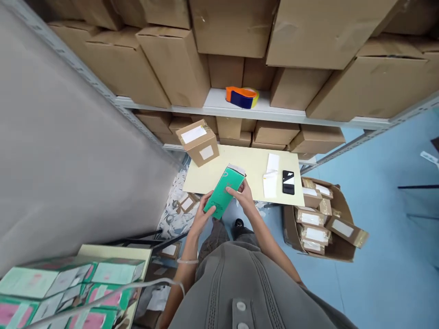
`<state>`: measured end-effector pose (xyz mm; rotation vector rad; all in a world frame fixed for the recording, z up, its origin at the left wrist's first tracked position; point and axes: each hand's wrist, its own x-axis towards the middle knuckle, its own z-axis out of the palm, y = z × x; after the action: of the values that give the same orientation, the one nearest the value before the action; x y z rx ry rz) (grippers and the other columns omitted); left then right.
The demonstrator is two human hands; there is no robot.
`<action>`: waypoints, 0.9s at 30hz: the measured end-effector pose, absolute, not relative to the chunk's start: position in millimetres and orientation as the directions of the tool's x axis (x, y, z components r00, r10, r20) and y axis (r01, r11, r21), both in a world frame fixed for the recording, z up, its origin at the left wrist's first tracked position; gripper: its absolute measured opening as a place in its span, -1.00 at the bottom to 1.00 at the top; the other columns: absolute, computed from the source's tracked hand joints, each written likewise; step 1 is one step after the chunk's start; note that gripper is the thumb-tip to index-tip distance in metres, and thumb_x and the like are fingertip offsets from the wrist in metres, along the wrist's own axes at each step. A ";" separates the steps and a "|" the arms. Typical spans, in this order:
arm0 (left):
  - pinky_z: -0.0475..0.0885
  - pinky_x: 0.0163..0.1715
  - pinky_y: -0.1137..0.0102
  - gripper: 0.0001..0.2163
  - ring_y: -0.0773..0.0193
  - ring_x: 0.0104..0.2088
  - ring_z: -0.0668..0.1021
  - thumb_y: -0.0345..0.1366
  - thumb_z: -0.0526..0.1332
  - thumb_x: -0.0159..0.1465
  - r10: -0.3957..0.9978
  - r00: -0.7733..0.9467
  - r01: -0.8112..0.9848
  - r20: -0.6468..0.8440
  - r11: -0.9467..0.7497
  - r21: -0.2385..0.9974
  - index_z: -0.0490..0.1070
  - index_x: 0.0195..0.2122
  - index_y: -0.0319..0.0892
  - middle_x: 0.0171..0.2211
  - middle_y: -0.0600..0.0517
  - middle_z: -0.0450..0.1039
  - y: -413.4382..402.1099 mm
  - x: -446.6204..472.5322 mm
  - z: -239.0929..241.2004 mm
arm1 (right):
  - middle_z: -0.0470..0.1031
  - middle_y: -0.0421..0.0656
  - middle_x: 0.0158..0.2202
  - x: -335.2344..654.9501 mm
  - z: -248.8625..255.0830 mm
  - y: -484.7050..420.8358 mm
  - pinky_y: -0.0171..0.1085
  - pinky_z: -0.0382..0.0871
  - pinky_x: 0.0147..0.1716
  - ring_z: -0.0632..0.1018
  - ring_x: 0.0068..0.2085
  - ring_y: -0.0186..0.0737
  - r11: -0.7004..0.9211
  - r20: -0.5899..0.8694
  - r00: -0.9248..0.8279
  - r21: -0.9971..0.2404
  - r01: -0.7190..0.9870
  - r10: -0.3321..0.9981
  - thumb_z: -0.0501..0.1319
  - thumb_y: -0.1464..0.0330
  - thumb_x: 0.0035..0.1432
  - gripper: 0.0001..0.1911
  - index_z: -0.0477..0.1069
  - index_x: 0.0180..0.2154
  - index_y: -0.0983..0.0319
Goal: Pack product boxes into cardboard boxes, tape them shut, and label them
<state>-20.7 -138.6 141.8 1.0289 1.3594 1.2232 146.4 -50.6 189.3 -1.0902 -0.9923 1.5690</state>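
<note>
Two hands on one green box (221,194) in the head view, which looks straight down past a grey top (240,283). The box is tilted, lower end toward the left and upper end toward the right, and it's held in front of the body at the near edge of the worktop (250,160). Left hand (202,212) has the lower end, thumb on the green face and the other fingers tucked round the side. Right hand (243,195) has it further up, thumb pressed flat on the same face, fingers wrapped behind the right edge. So both sets of fingers are pinching the box. There's a whitish bit at its upper end, probably a flap, but it's too small for me to swear to.

On the worktop itself, a brown carton (202,148) with two white labels sits at the far left corner. Over on the right are some white papers (270,176), and just beside them a black phone (288,183) lying flat.

Behind that is a shelf (264,106) with an orange and blue tape dispenser (242,98) on it, brown cartons either side. To the right of the worktop, a big open box (343,254) on the floor is full of labelled parcels (313,219). Bottom left, more green and pink packs (106,274) sit on a pale stand (113,252).
</note>
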 end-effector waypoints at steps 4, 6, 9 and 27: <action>0.31 0.16 0.18 -0.52 0.07 0.22 0.35 0.04 0.20 0.25 0.998 -0.026 0.207 -0.066 0.070 0.976 0.35 0.12 -0.08 0.17 -0.15 0.33 -77.0 -30.6 131.2 | 0.53 -0.05 -0.09 142.4 159.5 -18.4 -0.16 0.51 -0.15 0.57 -0.12 -0.11 -0.178 -0.198 0.116 -0.970 -0.166 0.973 0.44 0.14 -0.20 -0.31 0.27 -0.03 0.16; 0.27 0.20 0.18 -0.53 0.09 0.23 0.35 0.01 0.19 0.26 0.999 0.033 0.287 -0.031 0.020 0.958 0.34 0.13 -0.09 0.17 -0.14 0.32 -46.0 -35.3 126.4 | 0.52 -0.04 -0.05 138.5 144.9 -4.0 -0.17 0.50 -0.16 0.56 -0.12 -0.12 -0.165 -0.182 0.209 -0.981 -0.098 0.961 0.43 0.16 -0.20 -0.26 0.23 0.02 0.17; 0.25 0.21 0.19 -0.54 0.13 0.20 0.37 -0.04 0.14 0.31 0.990 0.137 0.306 -0.016 -0.027 0.952 0.27 0.18 -0.10 0.18 -0.14 0.32 -4.6 -37.3 119.6 | 0.53 -0.06 -0.07 130.1 125.8 14.2 -0.17 0.48 -0.17 0.56 -0.14 -0.12 -0.180 -0.160 0.257 -0.982 0.059 0.953 0.41 0.19 -0.20 -0.25 0.20 0.04 0.17; 0.30 0.14 0.03 -0.45 -0.13 0.22 0.30 -0.34 0.23 0.20 0.974 0.227 0.677 -0.005 -0.154 0.720 0.20 0.23 -0.15 0.28 -0.23 0.12 37.4 -10.8 98.0 | 0.48 -0.12 -0.12 134.1 27.1 51.3 -0.25 0.33 -0.24 0.50 -0.22 -0.13 -0.053 -0.100 -0.048 -0.812 0.582 0.994 0.28 0.28 -0.09 -0.36 0.19 0.07 0.17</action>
<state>-10.8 37.4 98.0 1.9046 1.5150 0.6387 134.1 51.3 27.1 -1.6820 -1.6763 0.9700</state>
